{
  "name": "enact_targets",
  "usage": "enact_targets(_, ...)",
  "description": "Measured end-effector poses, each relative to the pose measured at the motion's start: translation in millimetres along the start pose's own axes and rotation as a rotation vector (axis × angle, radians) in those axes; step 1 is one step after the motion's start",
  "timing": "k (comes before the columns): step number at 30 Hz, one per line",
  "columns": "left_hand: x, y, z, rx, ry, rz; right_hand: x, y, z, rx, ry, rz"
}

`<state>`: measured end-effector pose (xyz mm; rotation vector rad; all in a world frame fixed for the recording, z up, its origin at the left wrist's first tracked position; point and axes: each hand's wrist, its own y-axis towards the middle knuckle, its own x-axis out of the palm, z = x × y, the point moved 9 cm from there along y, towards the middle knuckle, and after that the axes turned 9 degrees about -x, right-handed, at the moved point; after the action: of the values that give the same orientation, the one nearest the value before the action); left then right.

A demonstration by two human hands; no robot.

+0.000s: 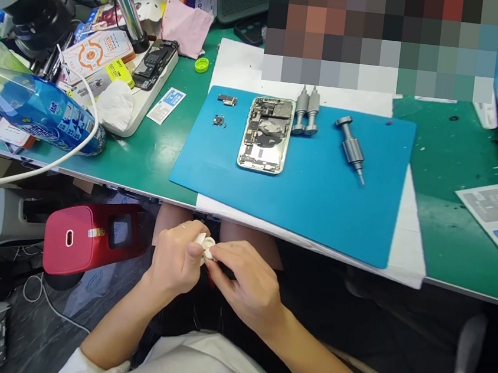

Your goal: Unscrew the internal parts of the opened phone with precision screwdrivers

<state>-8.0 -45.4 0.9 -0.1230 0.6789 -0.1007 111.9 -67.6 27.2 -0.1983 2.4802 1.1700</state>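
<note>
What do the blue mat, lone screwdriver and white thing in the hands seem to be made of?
Mat: probably rubber or silicone, smooth; it's thin and evenly coloured.
Screwdriver: likely metal, satin grey; its handle catches highlights.
White thing: perhaps plastic, smooth; pale curves show, but it's partly covered, so I can't be sure.

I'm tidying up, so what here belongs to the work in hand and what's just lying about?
Likely in use: white item in left hand and right hand; opened phone; three screwdrivers; blue mat.

Probably just lying about: blue bottle; pink cloth; green lid.
</note>
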Motion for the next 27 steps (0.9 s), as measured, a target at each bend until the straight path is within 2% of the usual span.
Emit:
enact_targets(9, -0.4, -3, -8, 0.01, -0.012, 0.066, 6, 0, 5, 0.049, -0.111, -0.002)
enact_targets(15, -4.2, -3, -11, 0.025, -0.055, 0.099, 15, 3, 7, 0.083, -0.094, 0.023)
enact_targets(21, -7.4, -2, -22, -0.045, -0.139, 0.124, 21, 0, 13, 0.098, -0.115, 0.034)
enact_targets(25, -6.9, -5, -35, -0.106, -0.229, 0.094, 23, -10, 18, 0.159, 0.03, 0.023)
enact_targets(27, -6.9, -7, -40, -0.119, -0.276, 0.088, 26, -21, 32, 0.317, 0.226, 0.06)
